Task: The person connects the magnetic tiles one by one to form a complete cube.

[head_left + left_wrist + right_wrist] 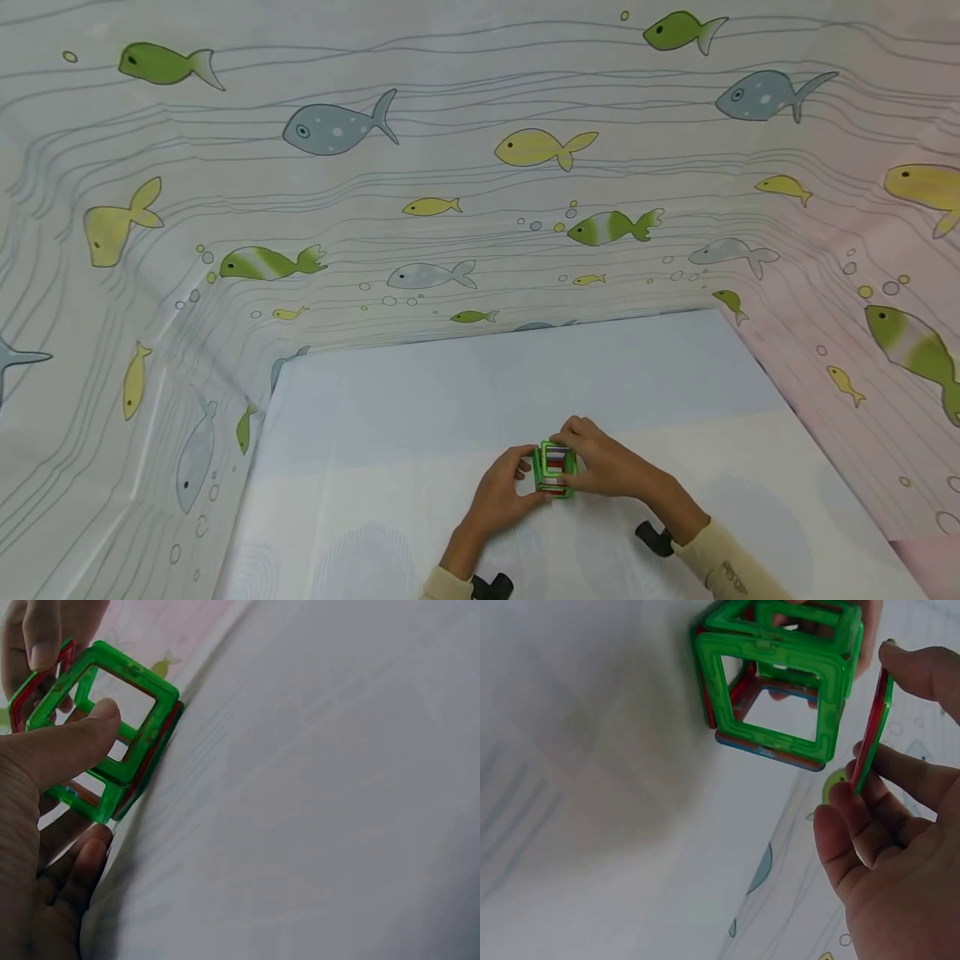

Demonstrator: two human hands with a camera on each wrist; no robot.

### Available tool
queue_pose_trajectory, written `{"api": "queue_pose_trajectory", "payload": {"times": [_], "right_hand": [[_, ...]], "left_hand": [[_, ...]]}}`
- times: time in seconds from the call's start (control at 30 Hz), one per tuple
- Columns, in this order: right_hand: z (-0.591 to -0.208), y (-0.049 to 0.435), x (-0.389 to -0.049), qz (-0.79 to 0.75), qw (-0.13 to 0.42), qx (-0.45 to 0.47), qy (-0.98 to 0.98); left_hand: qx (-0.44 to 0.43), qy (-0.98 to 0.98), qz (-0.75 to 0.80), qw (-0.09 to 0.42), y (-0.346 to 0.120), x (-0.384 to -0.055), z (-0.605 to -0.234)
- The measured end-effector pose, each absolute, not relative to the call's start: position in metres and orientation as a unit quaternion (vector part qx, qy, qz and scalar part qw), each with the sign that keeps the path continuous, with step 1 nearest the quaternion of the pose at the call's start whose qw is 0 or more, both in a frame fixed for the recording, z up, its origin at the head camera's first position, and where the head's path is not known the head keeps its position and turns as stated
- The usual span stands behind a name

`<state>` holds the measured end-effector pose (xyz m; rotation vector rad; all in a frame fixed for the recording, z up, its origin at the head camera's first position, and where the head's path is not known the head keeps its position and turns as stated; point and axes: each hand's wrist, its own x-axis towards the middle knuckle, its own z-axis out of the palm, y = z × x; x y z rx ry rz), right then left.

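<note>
My left hand point(497, 496) holds a small open-sided cube of magnetic tiles point(774, 649), mostly green with red and blue-orange edges. In the left wrist view its thumb lies across a green square face point(161, 694), with other fingers below and behind. My right hand point(611, 463) pinches a single magnetic tile point(873, 729), red on one side and green on the other, between thumb and fingers. The right wrist view shows that tile apart from the cube, close beside it. Part of the cube is hidden behind the hands.
Beneath the hands spreads a white tabletop point(360, 433) with pale patterns. Walls covered in fish-printed sheeting point(450, 75) stand behind and at both sides of it. A black strap piece point(654, 539) sits at the right wrist, another point(493, 587) at the left.
</note>
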<state>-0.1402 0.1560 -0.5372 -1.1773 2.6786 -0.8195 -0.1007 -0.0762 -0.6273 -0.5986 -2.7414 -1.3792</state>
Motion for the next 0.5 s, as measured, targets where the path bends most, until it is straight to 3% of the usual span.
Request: {"api": "queue_pose_trajectory", "payload": {"times": [0.5], "right_hand": [[-0.548,0.153,-0.133,-0.268,0.030,-0.396,0.878]], "left_hand": [[-0.196,-0.878,-0.436,0.018,-0.077,-0.100,-0.629]]}}
